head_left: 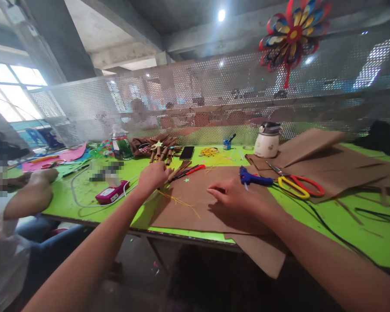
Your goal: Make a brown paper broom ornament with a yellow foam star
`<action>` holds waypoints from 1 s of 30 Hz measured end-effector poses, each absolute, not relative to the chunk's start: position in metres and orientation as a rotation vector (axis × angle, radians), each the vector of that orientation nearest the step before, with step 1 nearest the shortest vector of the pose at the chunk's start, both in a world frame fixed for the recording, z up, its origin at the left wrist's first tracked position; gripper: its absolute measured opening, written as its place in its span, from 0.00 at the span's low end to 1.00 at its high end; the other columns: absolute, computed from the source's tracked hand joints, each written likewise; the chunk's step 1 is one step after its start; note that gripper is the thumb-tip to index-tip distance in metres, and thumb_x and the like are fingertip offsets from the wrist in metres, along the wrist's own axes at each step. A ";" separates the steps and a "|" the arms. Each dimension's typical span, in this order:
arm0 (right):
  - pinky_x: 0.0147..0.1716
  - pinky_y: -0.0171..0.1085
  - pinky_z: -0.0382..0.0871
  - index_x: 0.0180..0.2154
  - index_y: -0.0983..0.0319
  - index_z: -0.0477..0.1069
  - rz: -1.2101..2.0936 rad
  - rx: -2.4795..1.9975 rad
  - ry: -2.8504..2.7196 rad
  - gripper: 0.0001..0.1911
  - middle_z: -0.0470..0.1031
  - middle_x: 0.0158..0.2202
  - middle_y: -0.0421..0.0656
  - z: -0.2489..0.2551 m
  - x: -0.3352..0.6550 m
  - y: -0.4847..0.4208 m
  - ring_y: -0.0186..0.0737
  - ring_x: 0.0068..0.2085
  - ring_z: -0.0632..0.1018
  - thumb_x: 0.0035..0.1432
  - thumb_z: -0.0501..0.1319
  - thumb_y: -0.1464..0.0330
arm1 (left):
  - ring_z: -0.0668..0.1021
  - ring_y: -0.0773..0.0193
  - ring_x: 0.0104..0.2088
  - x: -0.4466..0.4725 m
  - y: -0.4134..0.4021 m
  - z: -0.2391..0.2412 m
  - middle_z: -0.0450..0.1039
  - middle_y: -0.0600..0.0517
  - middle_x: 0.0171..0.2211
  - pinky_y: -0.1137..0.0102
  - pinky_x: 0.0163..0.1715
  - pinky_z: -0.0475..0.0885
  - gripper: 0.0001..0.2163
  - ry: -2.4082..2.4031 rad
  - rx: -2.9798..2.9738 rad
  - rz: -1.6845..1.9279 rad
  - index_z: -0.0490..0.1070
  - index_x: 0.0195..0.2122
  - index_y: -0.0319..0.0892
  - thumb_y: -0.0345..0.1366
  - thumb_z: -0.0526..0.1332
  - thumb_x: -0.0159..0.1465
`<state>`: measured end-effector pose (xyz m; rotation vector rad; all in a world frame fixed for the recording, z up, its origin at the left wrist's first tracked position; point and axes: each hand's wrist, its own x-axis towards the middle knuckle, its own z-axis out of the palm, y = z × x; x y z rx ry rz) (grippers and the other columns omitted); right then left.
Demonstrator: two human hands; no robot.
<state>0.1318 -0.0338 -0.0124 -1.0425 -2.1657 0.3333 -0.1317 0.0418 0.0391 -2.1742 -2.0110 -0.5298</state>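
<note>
My left hand (154, 177) is closed around the lower part of the brown paper rolls (160, 157), and its back hides where fingers and paper meet; my right hand (216, 191) hovers over the brown sheet (188, 203) with its fingers bent and drawn near the thumb, and I cannot tell whether anything is pinched there; both my forearms run out of view at the bottom; the far ends of the rolls merge with a dark brown heap behind them, hard to sort apart; at the left edge another person's arm (29, 195) is cut off and partly blurred.

Just beyond my right hand lies the blue glue gun (256, 178), its body resting near my wrist; the scissors (299, 186), with one yellow and one red handle, lie to its right; a red-handled tool (196, 170) and a pale green star (186, 180) sit between my hands; the phone (186, 153) lies behind, and the magenta power strip (112, 193) is to the left.

The rolls are left of the sheet's middle, long axes running up and away from me, open ends towards the mesh screen (195, 104); yellow strings (182, 202) trail from below my left hand, slanting right and towards me.
</note>
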 end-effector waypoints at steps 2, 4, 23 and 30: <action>0.32 0.35 0.64 0.36 0.63 0.78 0.353 -1.048 -2.130 0.13 0.80 0.33 0.47 -0.013 0.133 -0.031 0.39 0.32 0.76 0.59 0.56 0.66 | 0.73 0.57 0.29 -0.115 0.038 0.037 0.73 0.46 0.24 0.69 0.29 0.61 0.11 -1.883 -2.442 -0.619 0.73 0.26 0.40 0.40 0.56 0.57; 0.31 0.35 0.63 0.35 0.64 0.78 0.381 -1.062 -2.093 0.12 0.79 0.30 0.45 -0.010 0.137 -0.029 0.38 0.30 0.75 0.59 0.56 0.66 | 0.71 0.62 0.24 -0.094 0.033 0.030 0.71 0.50 0.20 0.71 0.27 0.60 0.08 -1.719 -2.809 -0.776 0.73 0.25 0.40 0.36 0.58 0.56; 0.46 0.42 0.64 0.47 0.61 0.71 0.018 -1.243 -2.785 0.17 0.72 0.48 0.49 0.004 0.198 -0.123 0.47 0.48 0.70 0.53 0.61 0.71 | 0.70 0.67 0.23 -0.018 0.029 -0.018 0.71 0.49 0.22 0.73 0.24 0.62 0.17 -1.273 -3.605 -0.926 0.74 0.27 0.36 0.43 0.53 0.63; 0.45 0.45 0.63 0.38 0.66 0.74 -0.256 -1.254 -2.737 0.11 0.75 0.40 0.52 -0.007 0.197 -0.117 0.48 0.46 0.70 0.58 0.53 0.76 | 0.75 0.59 0.36 -0.026 0.004 0.012 0.76 0.46 0.39 0.71 0.35 0.65 0.20 -1.041 -3.654 -0.588 0.75 0.44 0.38 0.42 0.66 0.52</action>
